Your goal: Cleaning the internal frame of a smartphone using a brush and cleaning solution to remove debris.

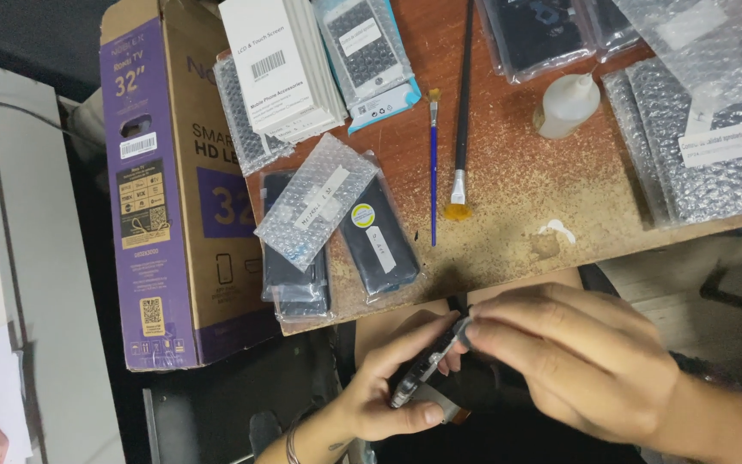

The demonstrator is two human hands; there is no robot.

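Worn brown desk (517, 206), chipboard texture, pale scuffed patches near its front edge, just beyond both hands.

Left hand (384, 391): palm up, fingers curled under a small phone (422, 369), thumb lying along its lower edge. Grasping it. The phone is tilted on edge; a thin metallic rim shows, the rest is dark. It sits below the desk edge, between the two hands.

Right hand (577, 357): back toward the camera, fingers bunched and pinched onto the phone's upper end. It appears to be gripping a small dark part there, but the fingertips hide the contact.

Beyond the left hand, on the desk: two flat black screens (380, 236) in clear glossy sleeves, one with a round yellow sticker. A bubble-wrap pouch (315, 202), rectangular and dimpled, lies across the left one. Farther out, a stack of flat white boxes (281, 64) leans against more bubble-wrapped parts.

Straight ahead of the hands: two brushes (459, 185) lying parallel. One is thin with a blue handle; the other has a black handle, metal ferrule and flat orange bristles.

Beyond the right hand: a squat translucent white bottle (567, 105) on its side, with a small white smear nearer the desk edge. Past it, further bubble-wrap packs (706, 163) with white labels.

Left of the left hand: a tall purple and tan carton (161, 198), matte cardboard, standing against the desk's side.
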